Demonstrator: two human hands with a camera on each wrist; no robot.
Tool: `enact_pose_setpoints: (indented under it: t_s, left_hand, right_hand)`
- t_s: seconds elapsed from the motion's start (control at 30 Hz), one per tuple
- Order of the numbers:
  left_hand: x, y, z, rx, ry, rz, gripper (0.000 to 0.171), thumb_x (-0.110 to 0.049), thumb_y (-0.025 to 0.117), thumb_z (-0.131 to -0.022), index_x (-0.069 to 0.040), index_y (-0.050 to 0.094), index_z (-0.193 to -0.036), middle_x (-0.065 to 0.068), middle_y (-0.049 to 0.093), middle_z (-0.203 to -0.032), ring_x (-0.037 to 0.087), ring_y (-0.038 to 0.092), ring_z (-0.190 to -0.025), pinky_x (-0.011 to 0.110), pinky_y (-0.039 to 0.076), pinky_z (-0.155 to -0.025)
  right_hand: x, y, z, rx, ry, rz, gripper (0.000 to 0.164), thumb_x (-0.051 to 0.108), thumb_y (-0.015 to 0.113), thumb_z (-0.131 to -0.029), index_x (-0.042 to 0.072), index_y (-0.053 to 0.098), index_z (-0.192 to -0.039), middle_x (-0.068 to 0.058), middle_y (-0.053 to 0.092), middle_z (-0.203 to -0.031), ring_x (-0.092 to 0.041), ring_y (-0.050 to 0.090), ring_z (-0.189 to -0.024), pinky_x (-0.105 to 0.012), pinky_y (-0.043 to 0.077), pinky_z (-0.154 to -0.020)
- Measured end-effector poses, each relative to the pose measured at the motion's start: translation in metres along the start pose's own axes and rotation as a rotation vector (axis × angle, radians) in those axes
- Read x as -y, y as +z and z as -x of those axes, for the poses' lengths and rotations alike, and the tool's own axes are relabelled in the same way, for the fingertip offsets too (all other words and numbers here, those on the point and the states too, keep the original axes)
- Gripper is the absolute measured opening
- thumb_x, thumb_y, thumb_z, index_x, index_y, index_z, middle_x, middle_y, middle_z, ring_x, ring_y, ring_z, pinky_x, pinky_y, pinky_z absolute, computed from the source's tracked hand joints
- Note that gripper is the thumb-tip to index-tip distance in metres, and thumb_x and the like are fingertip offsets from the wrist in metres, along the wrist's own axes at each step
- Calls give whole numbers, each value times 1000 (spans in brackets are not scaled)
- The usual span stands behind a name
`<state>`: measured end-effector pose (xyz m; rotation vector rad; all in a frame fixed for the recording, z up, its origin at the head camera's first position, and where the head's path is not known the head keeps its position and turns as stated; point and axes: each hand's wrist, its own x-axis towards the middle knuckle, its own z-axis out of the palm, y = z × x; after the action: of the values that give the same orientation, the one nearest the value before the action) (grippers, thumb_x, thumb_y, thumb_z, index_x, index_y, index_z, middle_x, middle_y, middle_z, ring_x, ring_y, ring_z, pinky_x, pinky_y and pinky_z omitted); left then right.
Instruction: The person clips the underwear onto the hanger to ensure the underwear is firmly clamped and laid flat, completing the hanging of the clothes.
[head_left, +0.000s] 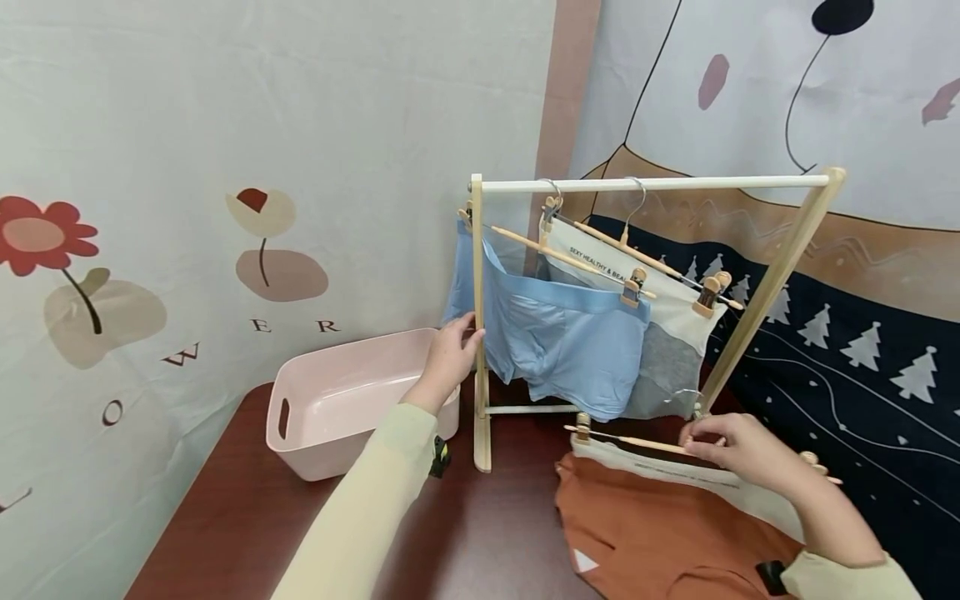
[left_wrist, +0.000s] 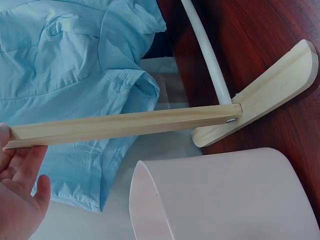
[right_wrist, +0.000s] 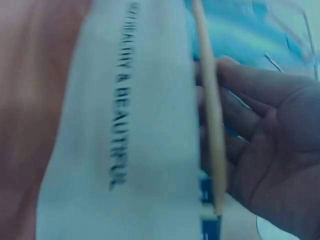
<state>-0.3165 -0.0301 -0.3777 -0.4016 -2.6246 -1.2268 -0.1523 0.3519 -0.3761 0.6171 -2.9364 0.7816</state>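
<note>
My left hand (head_left: 448,360) grips the near wooden post (head_left: 478,267) of a small clothes rack, thumb and fingers on either side of it. With its fingertips my right hand (head_left: 746,450) pinches a wooden clip hanger (head_left: 648,444) near its middle, in front of the rack. From the hanger's clips hang rust-orange underpants (head_left: 652,517) with a white lettered waistband (right_wrist: 150,125). On the rail (head_left: 712,183), light blue boxer briefs (head_left: 577,333) and grey underpants (head_left: 667,358) with a white waistband hang from similar hangers. Orange fabric and the bar look blurred in the right wrist view.
A pink plastic basket (head_left: 300,454) stands on the dark red table (head_left: 217,508), left of the rack and close to its foot (left_wrist: 280,80). Behind the table hang printed cloths (head_left: 390,100) with flowers and trees. The rack's far post (head_left: 772,283) leans at the right.
</note>
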Motion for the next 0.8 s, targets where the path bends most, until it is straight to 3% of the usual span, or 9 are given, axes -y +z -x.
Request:
enact_pose_setpoints:
  t_s: [0.23, 0.47, 0.8]
  left_hand:
    - [2, 0, 1, 13, -4, 26, 48, -23, 52, -98, -4, 43, -141, 17, 50, -136, 27, 57, -116, 35, 48, -95]
    - [4, 1, 1, 11, -1, 17, 47, -23, 52, -98, -4, 43, -141, 17, 50, -136, 27, 58, -117, 34, 48, -95]
    - [1, 1, 2, 17, -12, 0, 48, -26, 51, -98, -7, 42, -142, 16, 47, -140, 28, 55, -120, 37, 45, -100]
  right_hand:
    - [-26, -24, 22, 20, 223, 206, 6, 13, 68, -84, 15, 69, -78, 6, 63, -76, -1, 46, -63, -24, 41, -55]
    - [-35, -42, 22, -89, 430, 270, 10, 10, 62, -86, 3, 69, -82, -8, 65, -74, -18, 54, -64, -37, 44, -55]
    - [-20, -75, 3, -180, 482, 321, 19, 14, 55, -90, 0, 67, -92, -19, 65, -81, -27, 54, -67, -40, 41, -53]
